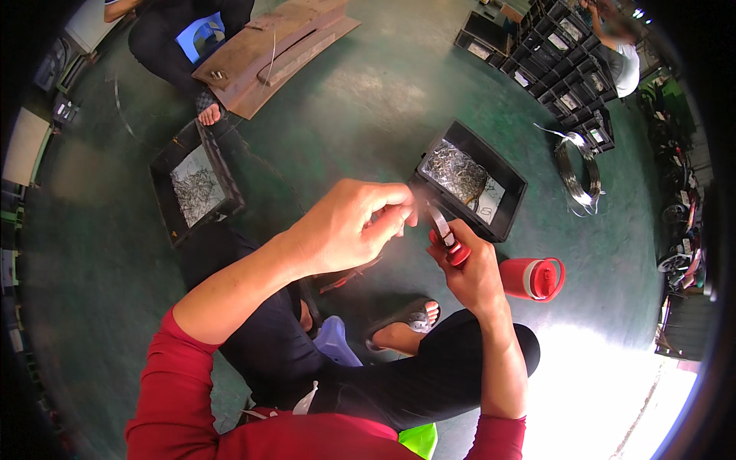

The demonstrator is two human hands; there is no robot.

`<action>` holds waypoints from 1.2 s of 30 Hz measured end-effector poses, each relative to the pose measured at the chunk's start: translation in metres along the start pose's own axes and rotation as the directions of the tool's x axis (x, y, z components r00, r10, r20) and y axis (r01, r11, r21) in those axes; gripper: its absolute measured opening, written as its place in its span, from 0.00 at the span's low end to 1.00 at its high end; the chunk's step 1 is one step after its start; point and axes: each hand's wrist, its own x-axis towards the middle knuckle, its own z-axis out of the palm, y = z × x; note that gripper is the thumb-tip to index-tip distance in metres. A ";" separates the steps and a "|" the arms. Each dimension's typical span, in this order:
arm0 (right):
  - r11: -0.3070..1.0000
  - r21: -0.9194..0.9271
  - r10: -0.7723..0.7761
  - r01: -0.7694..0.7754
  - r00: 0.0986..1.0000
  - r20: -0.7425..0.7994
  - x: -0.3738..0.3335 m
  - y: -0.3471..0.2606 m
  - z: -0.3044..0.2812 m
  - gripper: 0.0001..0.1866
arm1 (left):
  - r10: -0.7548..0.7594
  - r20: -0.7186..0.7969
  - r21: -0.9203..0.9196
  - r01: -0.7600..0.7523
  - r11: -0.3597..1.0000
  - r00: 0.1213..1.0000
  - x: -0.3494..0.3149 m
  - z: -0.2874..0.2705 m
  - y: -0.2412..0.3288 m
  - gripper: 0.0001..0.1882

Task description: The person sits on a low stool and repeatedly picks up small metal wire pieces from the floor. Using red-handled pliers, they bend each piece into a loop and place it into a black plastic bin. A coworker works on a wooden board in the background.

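Note:
My right hand (477,270) is wrapped round the red handles of a pair of pliers (441,228), whose metal jaws point up and to the left. Close beside the jaws, my left hand (354,222) is closed in a pinch, thumb against curled fingers. Whatever it holds, if anything, is too small or blurred to make out. Beyond the pliers lies a black crate (515,201) with many small bent wire pieces (454,170) on a pale lining. Both hands are in the air above my lap.
A red lidded jug (529,277) stands right of my knee. At the left is another black crate (159,192) of wire pieces. A wire coil (569,172) lies near stacked black crates (556,57). One person sits by a rusty metal bench (268,54); another is behind the stack.

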 end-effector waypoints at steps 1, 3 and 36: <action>1.000 -0.013 -0.005 0.005 1.000 0.004 0.000 0.001 -0.001 0.10 | -0.038 0.021 0.018 0.038 0.999 0.999 0.000 -0.001 0.000 0.09; 0.999 -0.031 -0.027 0.027 1.000 -0.006 0.000 0.002 0.000 0.10 | -0.043 0.049 0.029 0.042 0.999 0.998 -0.002 -0.002 0.002 0.10; 0.997 0.068 -0.030 0.028 0.999 0.021 0.007 0.011 0.006 0.11 | -0.092 -0.102 -0.112 0.080 0.990 0.991 -0.004 0.014 0.000 0.11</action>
